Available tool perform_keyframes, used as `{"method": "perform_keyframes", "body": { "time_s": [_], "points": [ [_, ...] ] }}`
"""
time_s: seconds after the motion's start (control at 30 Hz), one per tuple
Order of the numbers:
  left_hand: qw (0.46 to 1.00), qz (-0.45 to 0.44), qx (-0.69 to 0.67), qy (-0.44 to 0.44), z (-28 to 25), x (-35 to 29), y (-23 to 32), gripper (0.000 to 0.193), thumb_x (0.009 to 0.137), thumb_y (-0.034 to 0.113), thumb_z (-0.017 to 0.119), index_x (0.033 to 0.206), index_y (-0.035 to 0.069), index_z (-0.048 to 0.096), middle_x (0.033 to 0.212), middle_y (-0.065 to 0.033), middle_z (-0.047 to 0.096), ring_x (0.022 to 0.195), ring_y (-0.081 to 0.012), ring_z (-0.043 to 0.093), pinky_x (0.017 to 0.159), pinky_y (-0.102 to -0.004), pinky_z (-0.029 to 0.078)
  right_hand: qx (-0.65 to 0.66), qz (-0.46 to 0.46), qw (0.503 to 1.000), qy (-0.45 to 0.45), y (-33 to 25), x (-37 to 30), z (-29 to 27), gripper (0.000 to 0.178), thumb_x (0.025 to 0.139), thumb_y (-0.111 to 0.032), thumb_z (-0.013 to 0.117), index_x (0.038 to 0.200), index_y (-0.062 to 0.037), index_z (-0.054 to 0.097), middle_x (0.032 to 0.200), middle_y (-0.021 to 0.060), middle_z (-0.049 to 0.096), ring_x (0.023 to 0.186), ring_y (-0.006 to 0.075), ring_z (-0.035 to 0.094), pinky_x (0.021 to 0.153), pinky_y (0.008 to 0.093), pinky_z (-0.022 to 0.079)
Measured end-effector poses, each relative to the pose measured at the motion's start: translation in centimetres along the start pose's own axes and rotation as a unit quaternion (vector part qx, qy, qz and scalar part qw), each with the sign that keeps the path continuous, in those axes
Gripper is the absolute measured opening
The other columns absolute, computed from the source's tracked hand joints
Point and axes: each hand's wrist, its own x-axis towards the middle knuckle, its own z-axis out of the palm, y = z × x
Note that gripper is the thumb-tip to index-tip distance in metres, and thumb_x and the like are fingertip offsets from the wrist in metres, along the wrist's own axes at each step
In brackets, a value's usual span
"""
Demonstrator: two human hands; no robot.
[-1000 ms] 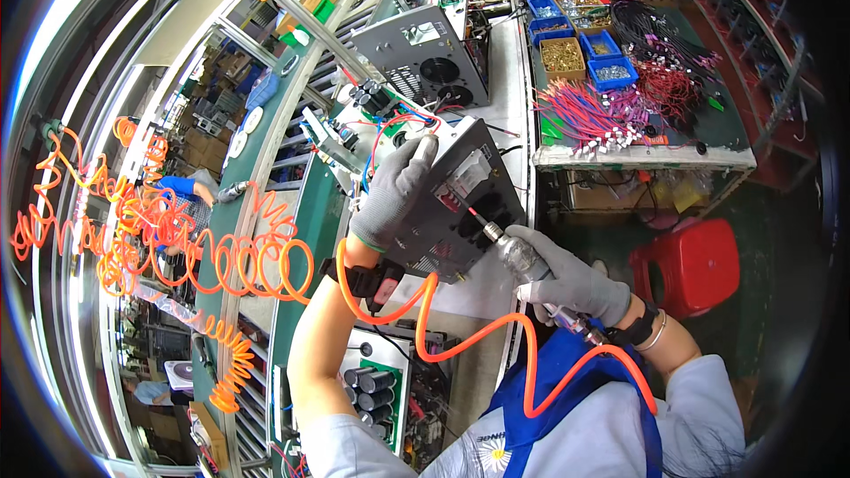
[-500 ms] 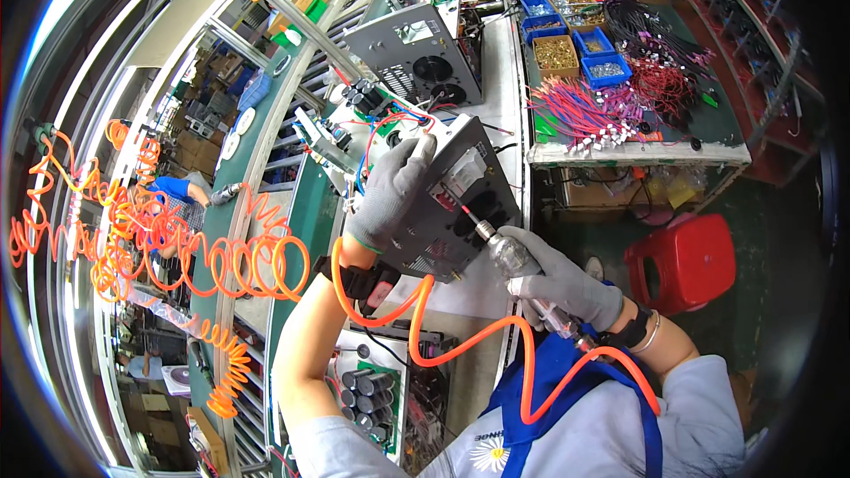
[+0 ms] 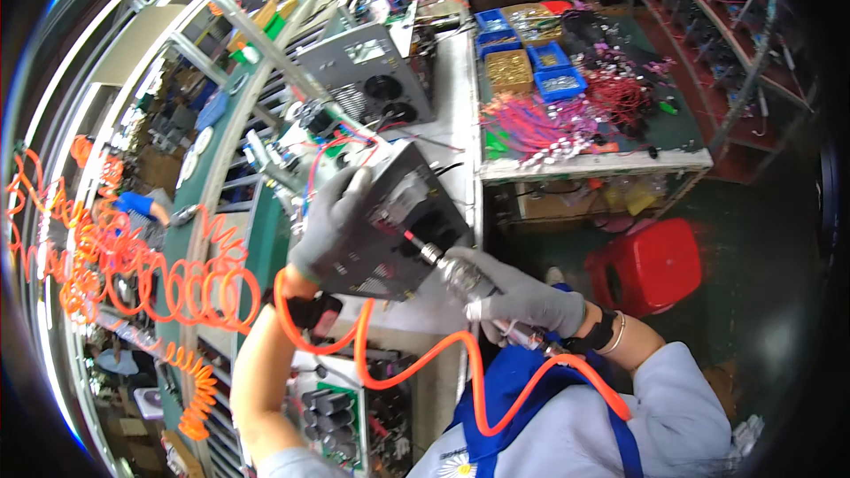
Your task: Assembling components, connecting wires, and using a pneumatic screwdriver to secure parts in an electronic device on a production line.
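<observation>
My gloved left hand (image 3: 332,217) grips the left edge of a dark grey metal panel (image 3: 376,261) with vent slots and round fan openings. The panel stands tilted on the bench, with wires and electronic parts behind it. In my gloved right hand (image 3: 522,292) is a pneumatic screwdriver (image 3: 465,279), fingers wrapped round its body. Its reddish tip points at the panel's face, near a fan opening; I cannot tell whether it touches. An orange air hose (image 3: 478,381) loops from the screwdriver across both forearms.
Another grey chassis (image 3: 354,71) stands farther up the bench. A circuit board with black capacitors (image 3: 328,416) lies by my left elbow. At right, a side table (image 3: 611,159) bears blue bins (image 3: 560,84) of hardware and bundled wires. A red stool (image 3: 651,265) stands below; coiled hoses (image 3: 133,257) hang left.
The whole view has shifted, so the scene sits farther left and slightly lower. Both hands, the screwdriver and the panel keep about the same places relative to each other.
</observation>
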Motion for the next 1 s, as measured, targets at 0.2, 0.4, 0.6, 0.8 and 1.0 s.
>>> {"method": "perform_keyframes", "body": {
  "time_s": [0.2,0.4,0.6,0.8,1.0],
  "points": [
    [0.997,-0.03,-0.065,-0.012,0.8,0.1,1.1,0.059,0.089,0.043,0.061,0.121,-0.007,0.055,0.107,-0.0148,0.064,0.1,-0.0196,0.059,0.09,-0.0328,0.046,0.09,-0.001,0.994,0.069,-1.3,-4.4,-7.9,0.08,0.081,-0.015,0.062,0.149,-0.0084,0.019,0.087,0.0122,0.057,0.054,0.0159,0.059,0.048,0.032,0.051],
    [0.971,0.027,0.234,0.033,1.0,0.3,0.3,0.064,0.079,0.045,0.071,0.119,-0.002,0.055,0.103,-0.021,0.064,0.095,-0.0355,0.064,0.082,-0.0405,0.049,0.272,-0.155,0.914,0.256,-3.8,-4.1,-25.8,0.046,0.089,-0.049,0.06,0.109,-0.0078,0.055,0.079,0.0046,0.061,0.055,0.0153,0.059,0.044,0.0282,0.052],
    [0.89,0.09,0.44,0.078,2.2,0.8,0.3,0.064,0.069,0.033,0.078,0.117,0.0,0.051,0.09,-0.0149,0.06,0.079,-0.0343,0.06,0.067,-0.0413,0.046,0.262,-0.216,0.845,0.413,-4.7,-1.0,-47.0,0.057,0.091,-0.053,0.054,0.05,-0.0261,0.026,0.041,-0.0066,0.027,0.032,0.0089,0.028,0.031,0.0264,0.021],
    [0.885,0.071,0.396,0.235,6.6,2.3,0.7,0.073,0.066,0.038,0.079,0.118,-0.004,0.05,0.105,-0.0207,0.056,0.096,-0.0388,0.056,0.083,-0.0499,0.043,0.217,-0.109,0.856,0.457,1.6,1.5,-60.0,0.027,0.091,-0.043,0.059,0.091,-0.0191,0.047,0.081,0.0008,0.05,0.068,0.0194,0.047,0.057,0.0353,0.042],
    [0.909,-0.028,0.283,0.305,14.8,9.4,2.1,0.085,0.077,0.036,0.071,0.142,0.001,0.029,0.149,-0.0257,0.027,0.141,-0.043,0.025,0.113,-0.0568,0.019,-0.328,-0.128,0.795,0.495,-7.5,12.1,-54.4,0.054,0.09,-0.03,0.062,0.137,-0.0089,0.044,0.133,0.0128,0.046,0.115,0.0299,0.049,0.092,0.0419,0.044]
  ]
}}
